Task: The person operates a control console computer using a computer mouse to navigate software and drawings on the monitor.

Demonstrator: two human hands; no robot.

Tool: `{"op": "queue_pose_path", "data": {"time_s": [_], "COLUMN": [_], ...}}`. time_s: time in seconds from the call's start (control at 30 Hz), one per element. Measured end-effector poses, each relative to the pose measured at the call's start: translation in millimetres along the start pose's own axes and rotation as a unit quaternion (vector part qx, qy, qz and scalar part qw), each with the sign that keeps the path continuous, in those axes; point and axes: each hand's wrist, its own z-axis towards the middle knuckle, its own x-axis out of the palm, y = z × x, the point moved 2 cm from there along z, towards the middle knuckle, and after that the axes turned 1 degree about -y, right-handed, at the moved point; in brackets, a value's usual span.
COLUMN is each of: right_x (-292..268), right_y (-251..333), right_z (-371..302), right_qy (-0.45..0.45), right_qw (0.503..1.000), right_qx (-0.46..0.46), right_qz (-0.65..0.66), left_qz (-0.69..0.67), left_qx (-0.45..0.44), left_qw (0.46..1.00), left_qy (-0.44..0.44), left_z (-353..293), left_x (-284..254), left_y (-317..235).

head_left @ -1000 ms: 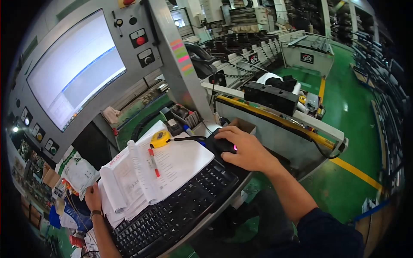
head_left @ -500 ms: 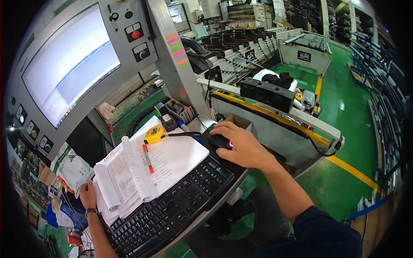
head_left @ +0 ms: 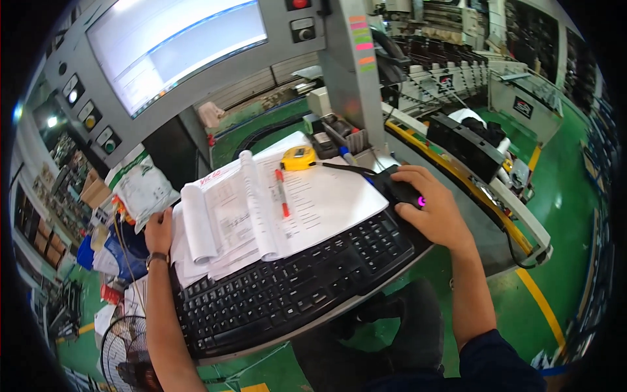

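My right hand [head_left: 434,208] lies over a black computer mouse [head_left: 400,189] with a pink light on its side, its fingers curved around the body. At the left border of a stack of printed papers [head_left: 339,202] rests my left hand [head_left: 159,234], a dark band on its wrist; most of its fingers are hidden. Some sheets are rolled back, and a red marker pen [head_left: 282,193] lies across the stack. Behind the pen sits a yellow tape measure [head_left: 298,157] with a black strap. A black keyboard [head_left: 294,287] spans the front of the desk.
Above the papers stands a grey control panel with a lit screen [head_left: 189,46] and round buttons. A white plastic bag [head_left: 145,189] is beside my left hand. Small tools fill a holder [head_left: 336,134] behind the tape measure. A black fan [head_left: 124,353] stands at lower left, and a yellow-edged machine rail [head_left: 450,173] runs at right.
The view has turned, so the desk, screen and both hands appear shifted to the right in the picture. My right hand stays on the mouse, and the left stays beside the papers.
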Motion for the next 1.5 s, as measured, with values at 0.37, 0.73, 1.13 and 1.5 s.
{"op": "queue_pose_path", "data": {"time_s": [0.37,0.73,1.13,1.5], "right_x": [2.8,1.2,2.5,0.4], "right_y": [-11.0,-16.3,-17.3,-13.4], "right_z": [-3.1,-3.2,-3.6,-3.7], "right_qy": [-0.021,0.024,0.025,0.029], "right_qw": [1.0,0.999,0.999,0.999], "right_qx": [-0.019,0.025,0.017,0.027], "right_qz": [-0.009,-0.02,-0.028,-0.008], "left_qz": [-0.033,-0.018,-0.017,-0.021], "left_qx": [0.066,0.062,0.063,0.045], "left_qw": [0.997,0.998,0.998,0.999], "left_qy": [0.005,-0.006,0.004,0.012], "left_z": [22.4,27.9,24.8,21.3], "left_x": [13.5,14.4,12.0,9.6], "left_y": [26.2,35.7,29.5,22.6]}}
